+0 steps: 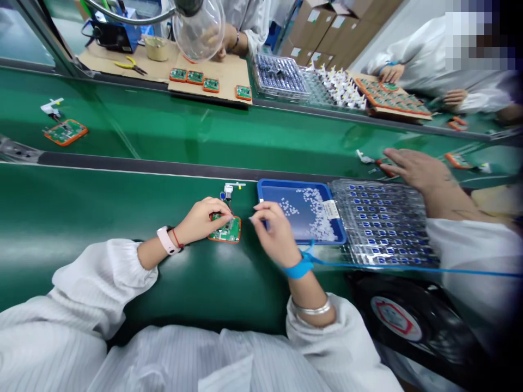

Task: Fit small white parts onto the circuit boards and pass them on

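A green circuit board in an orange frame (224, 233) lies on the green bench before me. My left hand (204, 219) is closed at the board's upper left edge, its thumb and fingertips over the top of it. Short wires run up from the board to a white part with a small motor (229, 191), which lies just behind. Right of the board, my right hand (277, 231) hovers with thumb and index finger pinched together; anything between them is too small to make out. Partly behind that hand is a blue tray (300, 239) holding many tiny white pieces (322, 220).
A clear tray of small blue-and-silver parts (379, 223) adjoins the blue tray. At right, another person's hand (423, 174) reaches over the green conveyor (286, 136). A wired board (66, 132) sits far left. A blue wrist cord (408, 268) stretches right, above a black fan (404, 318).
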A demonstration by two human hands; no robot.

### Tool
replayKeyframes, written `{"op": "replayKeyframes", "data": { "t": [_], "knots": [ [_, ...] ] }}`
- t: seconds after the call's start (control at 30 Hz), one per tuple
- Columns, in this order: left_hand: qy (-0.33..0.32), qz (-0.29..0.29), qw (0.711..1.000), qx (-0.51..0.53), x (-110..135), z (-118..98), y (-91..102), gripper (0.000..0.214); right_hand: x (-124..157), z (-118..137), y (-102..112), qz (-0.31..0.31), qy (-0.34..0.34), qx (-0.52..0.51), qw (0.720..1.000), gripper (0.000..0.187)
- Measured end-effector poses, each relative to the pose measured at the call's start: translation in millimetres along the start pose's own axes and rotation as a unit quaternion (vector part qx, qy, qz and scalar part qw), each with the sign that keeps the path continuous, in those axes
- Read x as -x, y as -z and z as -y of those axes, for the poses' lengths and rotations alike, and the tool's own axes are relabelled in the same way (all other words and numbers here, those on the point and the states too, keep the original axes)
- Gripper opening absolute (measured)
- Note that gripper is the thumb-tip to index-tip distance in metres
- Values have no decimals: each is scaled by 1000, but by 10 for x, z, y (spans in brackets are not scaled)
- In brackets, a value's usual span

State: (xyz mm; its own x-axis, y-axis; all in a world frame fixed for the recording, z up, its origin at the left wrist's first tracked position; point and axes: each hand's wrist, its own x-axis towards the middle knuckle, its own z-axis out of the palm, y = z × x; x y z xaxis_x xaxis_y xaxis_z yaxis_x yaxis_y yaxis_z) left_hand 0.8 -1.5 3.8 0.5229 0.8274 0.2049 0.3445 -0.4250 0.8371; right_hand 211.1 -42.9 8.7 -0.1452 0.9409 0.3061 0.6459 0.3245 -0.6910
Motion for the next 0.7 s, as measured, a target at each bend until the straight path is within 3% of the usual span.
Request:
{"op": "replayKeyframes", "data": {
  "t": [0.07,0.17,0.53,0.7],
  "knots": [
    [-7,6,1000,19,9,-8,-20,12,-17,171,-194,33,-1,-44,998,12],
    [5,14,1000,24,18,-5,-25,9,-22,212,-352,50,-24,-80,995,12],
    [69,54,996,-22,-50,-28,6,12,-39,88,-439,72,-58,-85,992,13],
    [112,101,986,-76,-146,-65,49,14,-65,100,-486,86,-42,-61,993,15]
  ]
}}
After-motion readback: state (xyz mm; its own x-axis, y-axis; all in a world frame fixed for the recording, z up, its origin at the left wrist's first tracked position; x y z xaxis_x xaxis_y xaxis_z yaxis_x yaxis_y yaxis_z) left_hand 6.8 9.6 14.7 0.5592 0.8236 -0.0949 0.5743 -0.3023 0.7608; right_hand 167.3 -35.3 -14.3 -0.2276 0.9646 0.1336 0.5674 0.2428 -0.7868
